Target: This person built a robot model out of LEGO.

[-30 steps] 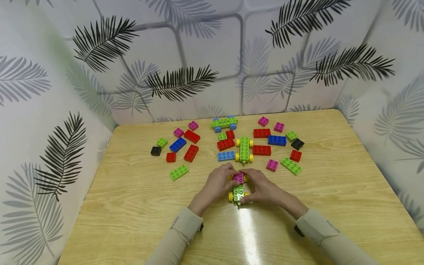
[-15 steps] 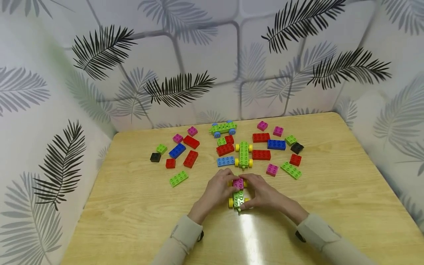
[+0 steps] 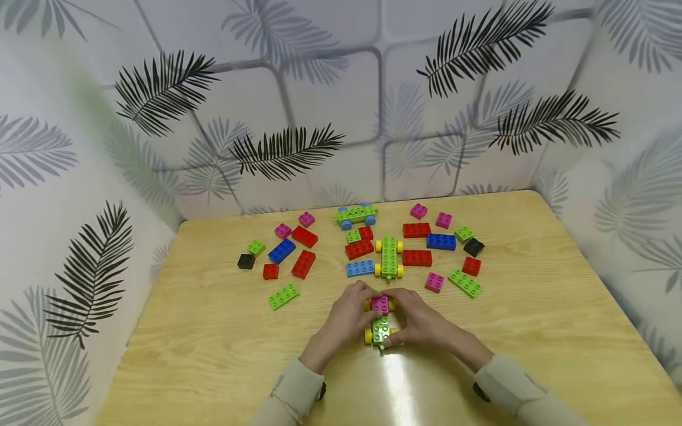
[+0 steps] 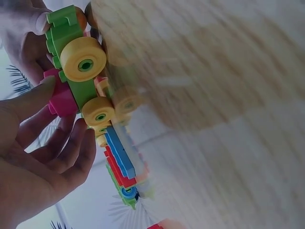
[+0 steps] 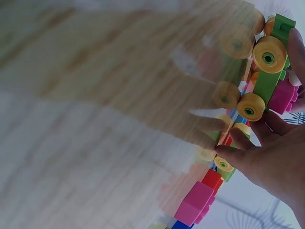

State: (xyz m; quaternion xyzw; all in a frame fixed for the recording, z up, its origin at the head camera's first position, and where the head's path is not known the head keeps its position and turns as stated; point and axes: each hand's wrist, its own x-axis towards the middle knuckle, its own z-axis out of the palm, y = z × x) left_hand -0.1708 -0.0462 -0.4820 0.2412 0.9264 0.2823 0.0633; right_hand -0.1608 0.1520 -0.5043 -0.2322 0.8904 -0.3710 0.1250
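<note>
On the wooden worktop (image 3: 213,355), the left grip (image 3: 347,312) pinches a pink brick (image 3: 380,305) on a wheeled green base (image 3: 380,328) the right grip (image 3: 421,319) clasps

One brick (image 3: 380,304) is pink, its base (image 3: 380,329) green, the wall (image 3: 341,100) leaf-patterned.

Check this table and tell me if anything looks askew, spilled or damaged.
Nothing stands out. The pink brick sits lined up on the far end of the nearest green wheeled base, though whether it is pressed fully down I cannot tell. The loose bricks lie at mixed angles on the table, with no visible damage.
</note>
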